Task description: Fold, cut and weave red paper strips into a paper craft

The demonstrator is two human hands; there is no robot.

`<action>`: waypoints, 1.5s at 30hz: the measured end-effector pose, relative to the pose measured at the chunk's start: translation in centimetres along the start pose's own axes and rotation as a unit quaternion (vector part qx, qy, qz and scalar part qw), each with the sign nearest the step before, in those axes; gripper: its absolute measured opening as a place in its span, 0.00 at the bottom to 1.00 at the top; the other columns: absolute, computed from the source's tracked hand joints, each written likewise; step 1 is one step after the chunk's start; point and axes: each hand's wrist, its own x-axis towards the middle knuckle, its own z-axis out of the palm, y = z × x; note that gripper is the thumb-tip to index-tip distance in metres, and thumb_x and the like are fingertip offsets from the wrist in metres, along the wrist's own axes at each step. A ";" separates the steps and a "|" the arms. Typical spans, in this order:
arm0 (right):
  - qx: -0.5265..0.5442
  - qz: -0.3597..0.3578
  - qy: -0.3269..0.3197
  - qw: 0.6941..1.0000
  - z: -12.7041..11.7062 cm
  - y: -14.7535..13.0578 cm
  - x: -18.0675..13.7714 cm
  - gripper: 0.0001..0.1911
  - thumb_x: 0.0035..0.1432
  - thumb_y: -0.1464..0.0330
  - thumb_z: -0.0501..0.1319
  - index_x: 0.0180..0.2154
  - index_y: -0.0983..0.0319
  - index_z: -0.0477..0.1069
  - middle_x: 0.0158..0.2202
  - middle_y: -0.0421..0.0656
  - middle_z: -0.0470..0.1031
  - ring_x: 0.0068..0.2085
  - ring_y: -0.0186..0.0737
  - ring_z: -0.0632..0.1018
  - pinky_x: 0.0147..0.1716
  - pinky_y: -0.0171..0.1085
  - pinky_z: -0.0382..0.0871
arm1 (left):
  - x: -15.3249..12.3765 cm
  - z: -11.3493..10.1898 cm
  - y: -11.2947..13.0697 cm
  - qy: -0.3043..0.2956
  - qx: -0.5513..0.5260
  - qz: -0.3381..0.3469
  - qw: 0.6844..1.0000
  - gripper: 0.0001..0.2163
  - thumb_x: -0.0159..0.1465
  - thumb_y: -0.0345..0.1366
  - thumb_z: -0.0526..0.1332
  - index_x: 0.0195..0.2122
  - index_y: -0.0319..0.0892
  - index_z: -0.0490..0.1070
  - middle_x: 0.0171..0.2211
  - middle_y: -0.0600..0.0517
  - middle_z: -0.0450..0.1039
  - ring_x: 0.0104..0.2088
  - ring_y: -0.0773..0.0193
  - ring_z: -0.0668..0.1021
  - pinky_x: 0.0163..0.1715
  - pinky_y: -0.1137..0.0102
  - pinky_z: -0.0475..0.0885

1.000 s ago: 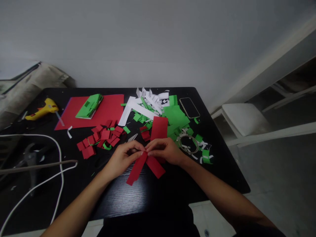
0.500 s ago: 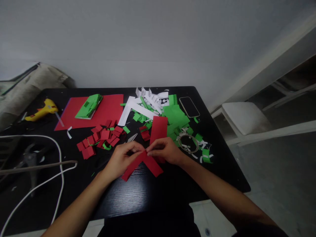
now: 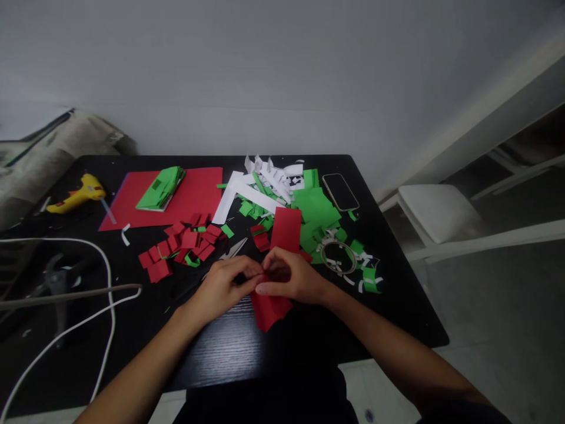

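Near the front of the black table, my left hand (image 3: 227, 282) and my right hand (image 3: 295, 275) meet with fingertips closed on a creased red paper strip (image 3: 268, 312). The strip hangs down below the fingers, its upper part hidden by them. Just behind my right hand lies another red paper strip (image 3: 286, 228). Scissors (image 3: 233, 249) rest beyond my left hand, blades partly showing, with the dark handles beside the wrist. To the left of them is a loose pile of small red paper pieces (image 3: 189, 240) with green bits among them.
A yellow glue gun (image 3: 82, 193) lies at the left, with a white cable (image 3: 109, 282) nearer me. Red sheets (image 3: 198, 197) carry a folded green paper stack (image 3: 161, 188). Green paper (image 3: 314, 203), white scraps (image 3: 276, 176), a ring (image 3: 324, 256) and a phone (image 3: 341, 192) occupy the back right.
The red strip's two spread legs have come together and now hang down as one piece. My fingers have shifted around it, and more of the scissors shows.
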 end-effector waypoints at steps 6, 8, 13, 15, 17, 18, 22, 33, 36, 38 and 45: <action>-0.141 -0.012 0.048 0.989 1.1 -0.9 -0.2 0.12 0.51 0.77 0.65 0.37 0.59 0.68 0.36 0.40 0.81 0.39 0.40 0.83 0.40 0.37 0.77 | -0.2 0.2 -0.2 -0.022 0.020 0.000 1.000 0.02 0.68 0.33 0.65 0.40 0.43 0.77 0.33 0.54 0.79 0.33 0.67 0.80 0.35 0.74 0.73; -0.203 -0.008 0.064 0.977 1.3 -1.3 -0.1 0.12 0.52 0.78 0.65 0.37 0.59 0.68 0.36 0.42 0.82 0.38 0.41 0.84 0.40 0.38 0.77 | -0.2 0.3 -0.2 -0.028 0.021 -0.002 0.999 0.02 0.69 0.33 0.64 0.39 0.43 0.77 0.33 0.54 0.78 0.33 0.67 0.79 0.35 0.74 0.72; -0.274 0.002 0.062 0.960 1.4 -2.1 0.4 0.10 0.53 0.79 0.65 0.35 0.60 0.71 0.35 0.44 0.83 0.37 0.42 0.84 0.39 0.38 0.76 | -0.1 0.1 0.1 -0.029 0.013 -0.016 0.999 0.03 0.68 0.33 0.64 0.38 0.42 0.76 0.33 0.54 0.77 0.33 0.67 0.78 0.35 0.73 0.72; -0.292 -0.002 0.055 0.955 1.1 -2.3 0.6 0.09 0.53 0.78 0.65 0.35 0.60 0.72 0.34 0.43 0.83 0.37 0.42 0.85 0.39 0.38 0.76 | 0.0 0.1 0.2 -0.028 0.004 -0.025 0.999 0.02 0.67 0.32 0.64 0.38 0.42 0.76 0.33 0.54 0.78 0.33 0.67 0.78 0.36 0.73 0.72; -0.319 -0.011 0.045 0.947 0.9 -2.7 0.7 0.08 0.54 0.78 0.65 0.35 0.60 0.74 0.34 0.43 0.84 0.37 0.42 0.85 0.38 0.37 0.76 | 0.1 0.1 0.3 -0.029 -0.013 -0.040 0.999 0.02 0.66 0.31 0.64 0.39 0.42 0.76 0.33 0.54 0.78 0.33 0.67 0.79 0.36 0.73 0.73; -0.330 -0.012 0.040 0.943 0.8 -3.0 0.8 0.08 0.55 0.78 0.65 0.35 0.60 0.74 0.34 0.43 0.84 0.37 0.41 0.85 0.38 0.37 0.76 | 0.2 0.0 0.4 -0.029 -0.023 -0.048 0.998 0.03 0.65 0.30 0.64 0.39 0.42 0.76 0.33 0.55 0.78 0.32 0.67 0.79 0.35 0.73 0.73; -0.360 -0.002 0.029 0.932 0.3 -5.7 1.1 0.07 0.55 0.77 0.66 0.34 0.60 0.76 0.33 0.43 0.85 0.36 0.41 0.85 0.37 0.36 0.76 | 0.9 -0.6 1.5 -0.008 -0.085 -0.087 0.992 0.02 0.65 0.32 0.65 0.38 0.41 0.75 0.31 0.55 0.78 0.31 0.67 0.79 0.33 0.73 0.74; -0.209 -0.251 0.210 0.921 0.8 -14.5 -0.8 0.05 0.58 0.74 0.69 0.37 0.61 0.79 0.34 0.40 0.85 0.38 0.39 0.87 0.41 0.36 0.83 | 5.2 -7.1 11.3 0.165 -0.075 -0.033 0.983 0.05 0.65 0.34 0.69 0.41 0.43 0.81 0.35 0.53 0.83 0.36 0.66 0.83 0.37 0.73 0.76; -0.172 -0.279 0.230 0.917 1.1 -14.6 -1.0 0.05 0.58 0.74 0.69 0.38 0.61 0.78 0.35 0.40 0.85 0.38 0.38 0.87 0.41 0.35 0.84 | 5.3 -7.8 12.6 0.187 -0.030 -0.016 0.982 0.04 0.64 0.33 0.69 0.40 0.45 0.82 0.34 0.55 0.83 0.34 0.67 0.82 0.35 0.75 0.76; -0.162 -0.279 0.231 0.918 1.0 -14.5 -0.9 0.07 0.57 0.75 0.69 0.38 0.61 0.79 0.35 0.40 0.85 0.38 0.38 0.87 0.42 0.36 0.84 | 5.3 -8.0 12.8 0.178 -0.009 -0.019 0.984 0.04 0.64 0.34 0.69 0.40 0.47 0.82 0.35 0.56 0.84 0.34 0.67 0.82 0.35 0.75 0.76; -0.189 -0.246 0.208 0.928 0.5 -14.2 -1.0 0.07 0.59 0.75 0.68 0.38 0.59 0.82 0.36 0.39 0.86 0.38 0.38 0.87 0.42 0.36 0.83 | 5.2 -8.3 12.0 0.142 0.018 -0.046 0.989 0.03 0.64 0.35 0.70 0.38 0.50 0.83 0.34 0.58 0.84 0.34 0.66 0.82 0.34 0.74 0.75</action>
